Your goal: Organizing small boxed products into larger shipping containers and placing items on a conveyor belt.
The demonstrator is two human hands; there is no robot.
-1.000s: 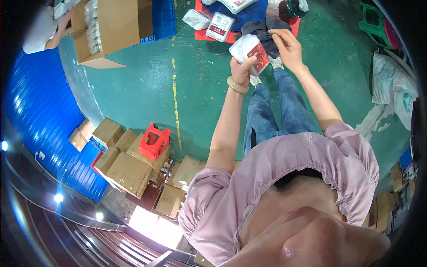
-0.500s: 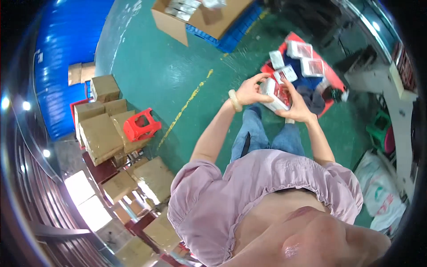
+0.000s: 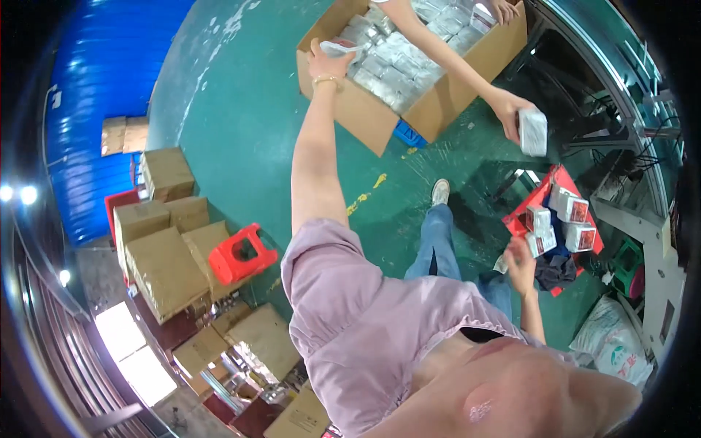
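My left hand [image 3: 327, 64] reaches out to the far left corner of a large cardboard carton [image 3: 372, 120], its fingers closed on a white wrapped pack [image 3: 337, 49]. Inside the carton lie rows of wrapped packs [image 3: 391, 69]. Lower right, my right hand [image 3: 521, 266] is raised with its fingers apart, beside a white-and-red pack [image 3: 541, 242] on a red low surface [image 3: 558, 179]. More such packs [image 3: 580, 237] rest there, around a dark cloth [image 3: 556, 270].
Another person's hand [image 3: 506, 109] holds a white pack [image 3: 533, 133] over the floor, and their other hand [image 3: 504, 11] is at the carton's far edge. A red stool [image 3: 241, 254] and stacked cardboard boxes [image 3: 164, 270] stand left; a white sack [image 3: 613, 339] lies right.
Both hands were together on a white-and-red pack; now they are apart, my left stretched to the carton with a pack, my right near the red surface. Another person's arms have entered.
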